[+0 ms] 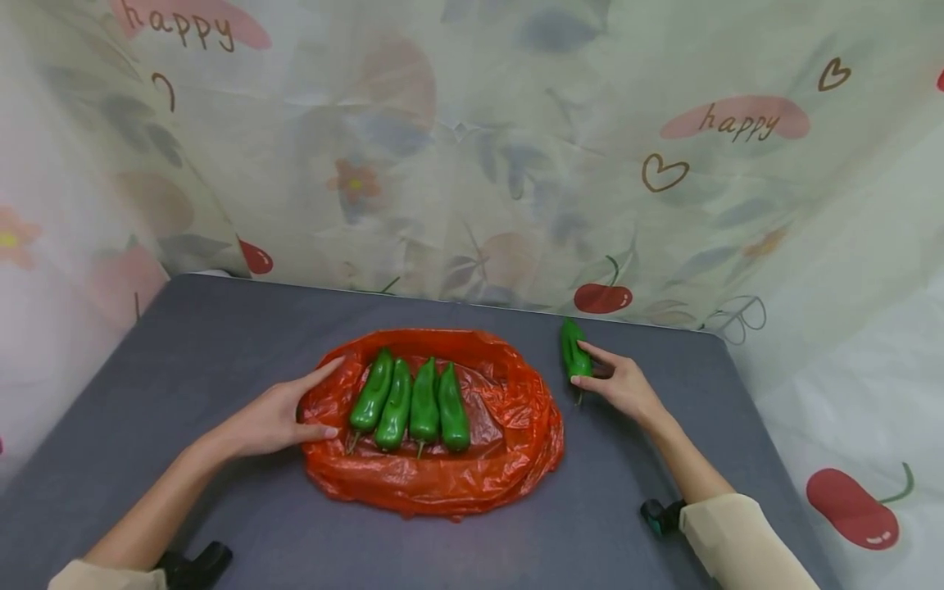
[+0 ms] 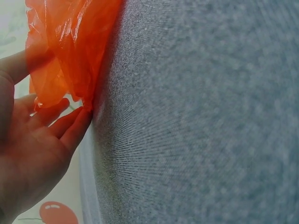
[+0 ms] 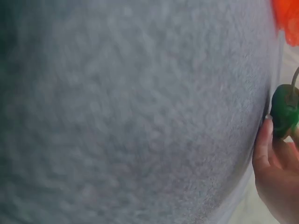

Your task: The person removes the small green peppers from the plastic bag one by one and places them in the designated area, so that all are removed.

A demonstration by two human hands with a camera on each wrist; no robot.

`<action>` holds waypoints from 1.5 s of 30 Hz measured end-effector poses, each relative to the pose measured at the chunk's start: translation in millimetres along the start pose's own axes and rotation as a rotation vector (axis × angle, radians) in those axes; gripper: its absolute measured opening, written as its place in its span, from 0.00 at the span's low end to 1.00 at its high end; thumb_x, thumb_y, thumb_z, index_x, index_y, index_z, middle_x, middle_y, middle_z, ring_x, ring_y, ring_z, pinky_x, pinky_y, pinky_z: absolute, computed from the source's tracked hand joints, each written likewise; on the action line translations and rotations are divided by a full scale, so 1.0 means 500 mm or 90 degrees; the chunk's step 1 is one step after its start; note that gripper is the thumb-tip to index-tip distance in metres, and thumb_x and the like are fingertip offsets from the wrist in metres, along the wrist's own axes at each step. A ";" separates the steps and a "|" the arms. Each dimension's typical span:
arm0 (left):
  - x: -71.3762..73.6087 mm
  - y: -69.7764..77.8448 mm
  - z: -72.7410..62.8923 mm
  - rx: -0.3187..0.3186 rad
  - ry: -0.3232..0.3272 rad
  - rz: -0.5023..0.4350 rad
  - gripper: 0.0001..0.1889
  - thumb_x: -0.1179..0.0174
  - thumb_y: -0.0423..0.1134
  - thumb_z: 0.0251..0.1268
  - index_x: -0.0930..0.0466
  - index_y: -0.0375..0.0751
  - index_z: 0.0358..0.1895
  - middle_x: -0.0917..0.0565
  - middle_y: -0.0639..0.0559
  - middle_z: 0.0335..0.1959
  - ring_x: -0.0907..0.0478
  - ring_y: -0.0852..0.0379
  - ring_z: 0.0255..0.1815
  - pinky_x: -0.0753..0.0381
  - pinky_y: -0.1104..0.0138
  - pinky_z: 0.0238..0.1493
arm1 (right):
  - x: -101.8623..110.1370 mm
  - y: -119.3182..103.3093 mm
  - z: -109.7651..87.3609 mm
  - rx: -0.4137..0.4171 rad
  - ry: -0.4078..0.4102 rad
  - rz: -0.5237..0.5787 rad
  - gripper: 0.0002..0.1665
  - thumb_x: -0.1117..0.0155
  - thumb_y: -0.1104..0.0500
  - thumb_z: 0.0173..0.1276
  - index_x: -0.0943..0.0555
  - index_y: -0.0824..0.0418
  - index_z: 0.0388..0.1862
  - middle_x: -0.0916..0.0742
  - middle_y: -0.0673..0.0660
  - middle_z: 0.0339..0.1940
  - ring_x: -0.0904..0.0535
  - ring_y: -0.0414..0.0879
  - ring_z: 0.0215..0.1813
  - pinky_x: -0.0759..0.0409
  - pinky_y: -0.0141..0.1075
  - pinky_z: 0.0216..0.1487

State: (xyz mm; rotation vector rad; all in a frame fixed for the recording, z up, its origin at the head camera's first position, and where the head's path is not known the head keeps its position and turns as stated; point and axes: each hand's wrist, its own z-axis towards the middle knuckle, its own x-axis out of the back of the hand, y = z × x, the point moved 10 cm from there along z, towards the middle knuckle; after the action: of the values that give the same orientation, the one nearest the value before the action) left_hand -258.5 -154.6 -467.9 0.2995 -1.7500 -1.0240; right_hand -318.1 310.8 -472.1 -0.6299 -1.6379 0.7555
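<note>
A single green pepper lies on the right of the surface, close to its far edge, and is pinched by the right hand at the near end. Its long axis is aimed near to far, with the stem pointing near and the tip far, leaning slightly left. The red bag is placed to the left of this pepper and a little nearer, with a gap of bare surface between the 2. Inside the bag, toward its left, 4 green peppers are laid side by side, stems near and tips far, so roughly the same direction is shared by all 5. The single pepper is reached only by the right hand; the left hand is set at the opposite, left rim of the bag, well apart from it. The right forearm is slanted from the near right toward the far left, with the thumb and fingers brought narrow around the pepper. The left forearm is slanted from the near left, and the thumb and forefinger are spread wide against the rim. Whether the held pepper is lifted cannot be told.
</note>
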 end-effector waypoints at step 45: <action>0.000 0.006 -0.003 -0.025 0.010 -0.018 0.51 0.29 0.52 0.60 0.52 0.50 0.81 0.34 0.36 0.72 0.29 0.42 0.65 0.28 0.46 0.60 | 0.021 -0.087 -0.075 0.113 0.099 0.123 0.31 0.34 0.61 0.70 0.28 0.64 0.71 0.22 0.68 0.64 0.20 0.45 0.47 0.21 0.29 0.44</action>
State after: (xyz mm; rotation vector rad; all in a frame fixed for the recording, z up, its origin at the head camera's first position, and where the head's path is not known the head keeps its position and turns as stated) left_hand -256.4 -153.6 -465.3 0.3069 -1.7135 -1.0728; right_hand -283.3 295.9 -427.6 -0.7074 -1.3637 0.9570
